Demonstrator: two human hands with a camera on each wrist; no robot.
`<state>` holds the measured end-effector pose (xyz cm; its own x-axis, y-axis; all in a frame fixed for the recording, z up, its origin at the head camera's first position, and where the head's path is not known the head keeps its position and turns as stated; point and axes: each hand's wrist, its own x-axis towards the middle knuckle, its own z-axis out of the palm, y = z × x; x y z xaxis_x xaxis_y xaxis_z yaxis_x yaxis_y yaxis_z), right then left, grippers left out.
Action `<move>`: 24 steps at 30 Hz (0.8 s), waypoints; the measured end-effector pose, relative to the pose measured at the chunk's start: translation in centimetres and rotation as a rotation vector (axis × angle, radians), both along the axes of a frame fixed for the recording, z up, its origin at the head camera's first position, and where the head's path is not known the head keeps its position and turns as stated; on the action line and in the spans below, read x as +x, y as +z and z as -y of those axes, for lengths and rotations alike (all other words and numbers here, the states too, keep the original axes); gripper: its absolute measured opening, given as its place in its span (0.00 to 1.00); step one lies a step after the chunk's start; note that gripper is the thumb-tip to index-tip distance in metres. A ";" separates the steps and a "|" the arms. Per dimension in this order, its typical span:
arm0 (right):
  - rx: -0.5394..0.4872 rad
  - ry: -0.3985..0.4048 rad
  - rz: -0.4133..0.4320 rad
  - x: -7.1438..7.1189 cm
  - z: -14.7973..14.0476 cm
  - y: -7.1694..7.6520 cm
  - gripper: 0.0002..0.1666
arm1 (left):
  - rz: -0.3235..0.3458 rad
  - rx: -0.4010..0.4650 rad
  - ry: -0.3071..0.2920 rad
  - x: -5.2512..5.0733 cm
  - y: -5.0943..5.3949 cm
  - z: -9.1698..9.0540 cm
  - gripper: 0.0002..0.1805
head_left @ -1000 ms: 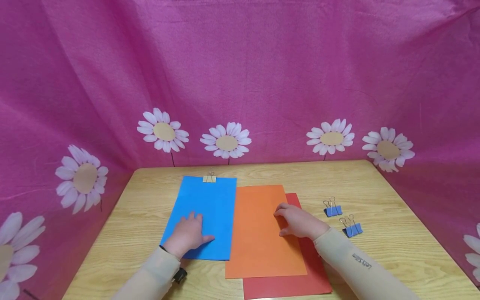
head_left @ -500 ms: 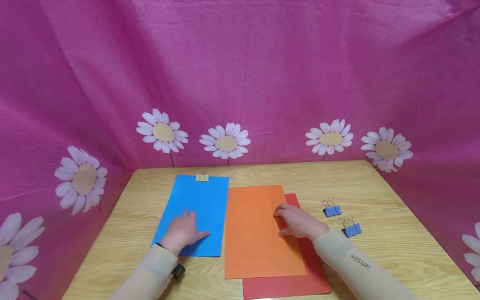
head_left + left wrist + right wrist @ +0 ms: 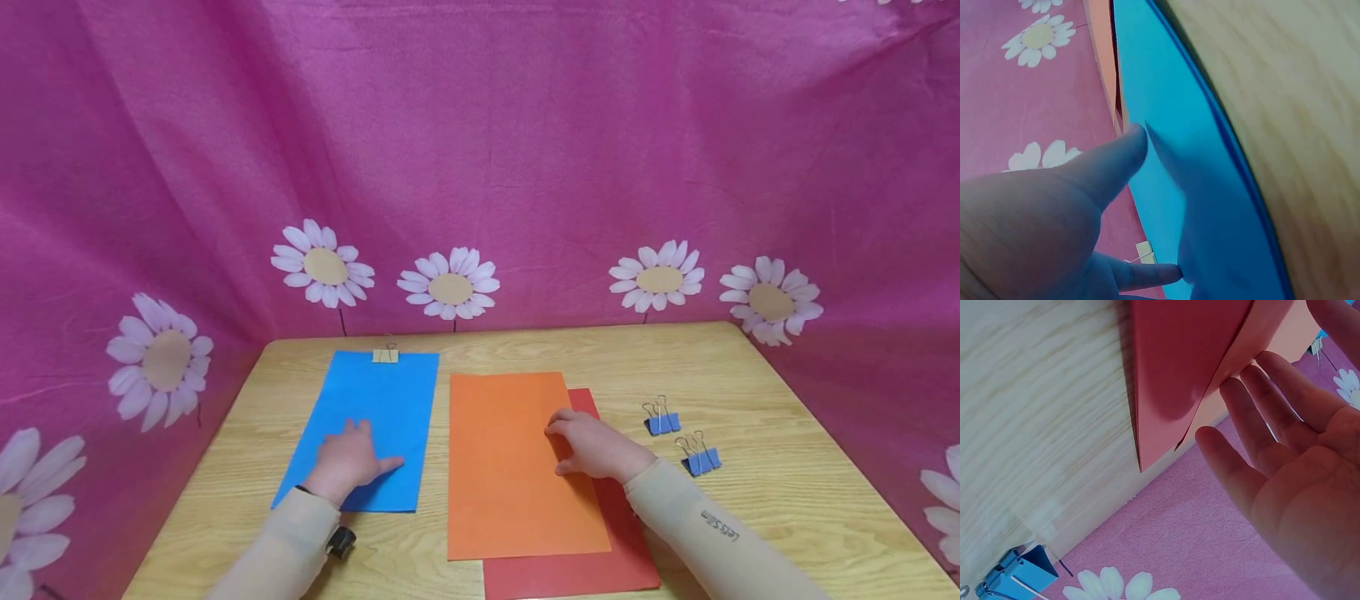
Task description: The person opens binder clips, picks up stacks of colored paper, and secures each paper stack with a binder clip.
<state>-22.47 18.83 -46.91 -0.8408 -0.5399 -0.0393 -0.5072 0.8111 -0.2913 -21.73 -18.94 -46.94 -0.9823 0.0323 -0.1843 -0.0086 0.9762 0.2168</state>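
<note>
My left hand (image 3: 348, 461) rests with spread fingers on the blue paper stack (image 3: 390, 417), whose top edge carries a yellow binder clip (image 3: 386, 356). In the left wrist view the thumb and a fingertip of that hand (image 3: 1079, 206) touch the blue sheet (image 3: 1172, 94). My right hand (image 3: 596, 446) lies at the right edge of the orange paper (image 3: 517, 467), fingers loosely bent. Beneath the orange paper, the red paper (image 3: 570, 577) sticks out to the right and front. The right wrist view has the fingers of this hand (image 3: 1291, 444) extended by the orange and red sheets (image 3: 1185, 356).
Two blue binder clips (image 3: 663, 423) (image 3: 702, 461) stand on the wooden table (image 3: 757, 517) to the right of the papers. A pink curtain (image 3: 487, 150) with white flowers rises behind and at both sides of the table.
My left hand and the blue stack with its yellow clip have moved left, opening a strip of table between the blue and orange papers. My right hand has stayed nearly still.
</note>
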 end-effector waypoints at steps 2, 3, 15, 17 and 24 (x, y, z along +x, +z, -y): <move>-0.003 -0.001 0.004 0.0 0.0 0.0 0.32 | -0.001 -0.003 0.008 -0.1 0.0 0.2 0.53; -0.004 -0.001 0.005 0.0 0.0 0.0 0.32 | -0.003 -0.004 0.011 -0.2 -0.1 0.4 0.52; -0.001 -0.022 0.010 0.0 0.0 0.2 0.32 | -0.002 -0.004 0.030 -1.1 -0.3 2.1 0.53; 0.000 -0.018 0.003 0.1 0.0 0.2 0.32 | -0.001 -0.004 0.033 -1.3 -0.3 2.4 0.54; 0.002 -0.018 -0.005 0.1 0.1 0.1 0.32 | 0.015 0.004 0.050 -1.5 0.3 3.2 0.54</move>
